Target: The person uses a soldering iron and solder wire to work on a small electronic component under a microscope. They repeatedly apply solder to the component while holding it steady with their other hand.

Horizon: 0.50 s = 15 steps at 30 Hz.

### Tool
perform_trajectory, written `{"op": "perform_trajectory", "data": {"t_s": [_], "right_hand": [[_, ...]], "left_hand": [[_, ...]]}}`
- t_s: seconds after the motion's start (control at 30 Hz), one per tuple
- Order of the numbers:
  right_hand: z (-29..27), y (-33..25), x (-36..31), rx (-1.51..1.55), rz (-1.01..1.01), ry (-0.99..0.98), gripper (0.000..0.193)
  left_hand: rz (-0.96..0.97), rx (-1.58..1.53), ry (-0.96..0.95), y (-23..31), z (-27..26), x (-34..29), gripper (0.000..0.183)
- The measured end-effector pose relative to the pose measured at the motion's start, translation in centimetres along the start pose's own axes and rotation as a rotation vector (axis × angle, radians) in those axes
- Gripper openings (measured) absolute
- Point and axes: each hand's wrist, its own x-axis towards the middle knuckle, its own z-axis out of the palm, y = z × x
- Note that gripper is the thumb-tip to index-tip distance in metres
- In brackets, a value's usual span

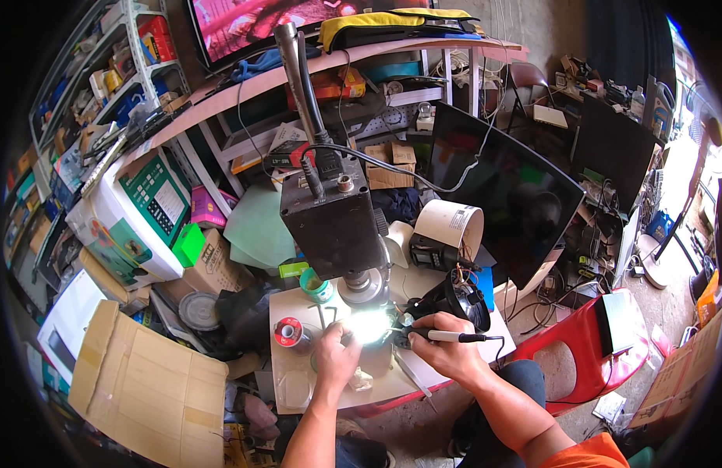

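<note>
In my right hand [445, 355] is a soldering iron [458, 337] with a pale grip, its dark cable trailing off to the right. Its tip end points left toward a very bright patch of light [370, 326] on the small white table [287, 303]. My left hand [337, 360] is closed in a pinch at the left edge of that glare; what its fingers hold is washed out. A spool of solder wire [289, 333] with a red label stands just left of it. Above the glare hangs a black box-shaped microscope head [329, 222]. Long pale tweezers [412, 370] lie between my hands.
Behind the spool stands a small green tub [317, 287]. A round black part with wires [464, 300] and a white cardboard tube [450, 224] crowd the table's far right. A red plastic chair [579, 351] is at the right, an open cardboard box [146, 382] at the left.
</note>
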Motion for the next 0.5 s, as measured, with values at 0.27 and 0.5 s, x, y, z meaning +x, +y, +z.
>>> {"op": "perform_trajectory", "data": {"t_s": [0.27, 0.5], "right_hand": [[0.08, -0.01, 0.0, 0.013, 0.003, 0.001, 0.023], [-0.08, -0.09, -0.01, 0.004, 0.015, -0.015, 0.023]], "left_hand": [[0.057, -0.081, 0.056, 0.67, 0.26, 0.1, 0.009], [0.021, -0.071, 0.04, 0.15, 0.38, 0.04, 0.008]]}}
